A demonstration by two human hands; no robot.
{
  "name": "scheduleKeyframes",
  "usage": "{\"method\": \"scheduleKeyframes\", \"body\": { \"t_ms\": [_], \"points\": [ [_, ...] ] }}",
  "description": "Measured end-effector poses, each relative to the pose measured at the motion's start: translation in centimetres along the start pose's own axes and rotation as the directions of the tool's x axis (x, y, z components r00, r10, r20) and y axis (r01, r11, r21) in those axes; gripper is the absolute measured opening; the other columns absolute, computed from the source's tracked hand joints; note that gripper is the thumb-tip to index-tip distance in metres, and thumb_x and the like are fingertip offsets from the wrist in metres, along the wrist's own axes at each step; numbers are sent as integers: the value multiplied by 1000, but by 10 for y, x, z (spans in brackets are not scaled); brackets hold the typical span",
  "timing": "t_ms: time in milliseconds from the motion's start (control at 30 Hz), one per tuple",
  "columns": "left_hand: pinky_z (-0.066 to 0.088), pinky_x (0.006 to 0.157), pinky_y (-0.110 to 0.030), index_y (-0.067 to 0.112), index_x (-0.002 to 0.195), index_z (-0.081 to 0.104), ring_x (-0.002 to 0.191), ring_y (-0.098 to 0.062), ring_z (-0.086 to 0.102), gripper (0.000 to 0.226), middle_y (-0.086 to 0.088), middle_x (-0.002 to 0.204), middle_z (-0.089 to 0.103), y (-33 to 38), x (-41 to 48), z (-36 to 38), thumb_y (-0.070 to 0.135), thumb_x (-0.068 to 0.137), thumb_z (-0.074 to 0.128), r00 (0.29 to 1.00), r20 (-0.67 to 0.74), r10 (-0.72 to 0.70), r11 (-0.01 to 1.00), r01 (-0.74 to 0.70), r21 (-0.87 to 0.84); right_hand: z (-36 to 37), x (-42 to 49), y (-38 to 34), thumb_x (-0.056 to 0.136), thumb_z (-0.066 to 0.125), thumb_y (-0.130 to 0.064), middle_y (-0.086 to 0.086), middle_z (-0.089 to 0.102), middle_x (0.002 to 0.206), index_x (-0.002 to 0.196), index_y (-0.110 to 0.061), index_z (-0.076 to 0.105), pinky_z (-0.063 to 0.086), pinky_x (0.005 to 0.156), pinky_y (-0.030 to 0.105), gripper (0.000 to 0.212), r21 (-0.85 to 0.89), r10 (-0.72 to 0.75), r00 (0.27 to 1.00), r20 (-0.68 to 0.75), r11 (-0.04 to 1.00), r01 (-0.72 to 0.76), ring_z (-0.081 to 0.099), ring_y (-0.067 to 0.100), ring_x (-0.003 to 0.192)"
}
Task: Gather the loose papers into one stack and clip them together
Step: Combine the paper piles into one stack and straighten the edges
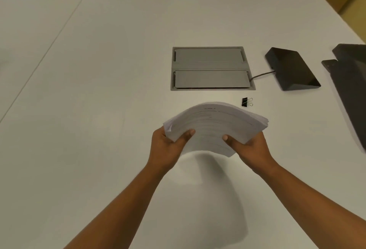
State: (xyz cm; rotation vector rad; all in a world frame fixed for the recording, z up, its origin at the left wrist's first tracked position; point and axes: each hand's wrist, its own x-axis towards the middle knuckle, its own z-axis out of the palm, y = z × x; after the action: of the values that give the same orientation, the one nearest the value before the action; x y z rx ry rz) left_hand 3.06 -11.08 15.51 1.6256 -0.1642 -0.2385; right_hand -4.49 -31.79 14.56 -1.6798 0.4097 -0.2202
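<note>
A thick stack of white printed papers is held up off the white table, bowed upward in the middle. My left hand grips its near left corner, thumb on top. My right hand grips the near right side, thumb on top. The sheet edges on the right side look slightly fanned. A small black binder clip with silver handles lies on the table just beyond the stack's far right corner, apart from both hands.
A grey cable hatch is set into the table behind the stack. A black wedge-shaped device with a cable sits to its right. A dark object lies at the right edge. Dark chairs stand beyond the far table edge.
</note>
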Motion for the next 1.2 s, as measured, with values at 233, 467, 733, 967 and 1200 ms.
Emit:
{"method": "scheduleKeyframes", "body": {
  "t_ms": [233, 467, 733, 967, 1200],
  "points": [
    [58, 78, -22, 35, 103, 72, 92, -2, 70, 26, 22, 92, 76, -6, 33, -24, 16, 86, 75, 971, 228, 68, 996, -79, 44, 14, 1, -6, 73, 79, -23, -3, 75, 99, 101, -30, 70, 56, 76, 28, 31, 44, 23, 982, -190, 999, -15, 70, 13, 95],
    [59, 83, -29, 43, 107, 65, 92, 3, 69, 31, 18, 97, 74, -23, 44, -17, 23, 85, 76, 969, 246, -29, 998, 15, 57, 17, 2, 10, 81, 75, -10, -6, 71, 106, 113, -31, 62, 57, 79, 26, 41, 23, 53, 982, -180, 999, -49, 67, 7, 100],
    [59, 82, -22, 56, 98, 63, 97, 5, 68, 41, 23, 95, 73, -24, 50, 1, 19, 85, 77, 989, 145, 36, 999, -38, 17, 3, 24, 14, 84, 72, -11, -11, 68, 107, 112, -41, 56, 54, 76, 13, 43, -40, 3, 993, -118, 999, -8, 65, -5, 98],
    [59, 76, -22, 56, 95, 67, 96, -3, 70, 39, 27, 97, 73, -62, 57, 21, 18, 89, 72, 988, 117, -96, 995, 95, 15, 0, 45, 46, 90, 65, -10, -17, 64, 108, 108, -45, 53, 50, 74, 7, 41, -85, 76, 997, 2, 994, -76, 61, -16, 93],
    [59, 75, -23, 42, 102, 67, 97, -6, 72, 27, 22, 99, 75, -85, 73, 23, 19, 88, 72, 966, 145, -214, 977, 209, 50, -10, 72, 69, 92, 62, -19, -20, 64, 108, 108, -44, 55, 49, 78, 6, 30, -176, 212, 973, 94, 965, -194, 62, -13, 95]
  ]
}}
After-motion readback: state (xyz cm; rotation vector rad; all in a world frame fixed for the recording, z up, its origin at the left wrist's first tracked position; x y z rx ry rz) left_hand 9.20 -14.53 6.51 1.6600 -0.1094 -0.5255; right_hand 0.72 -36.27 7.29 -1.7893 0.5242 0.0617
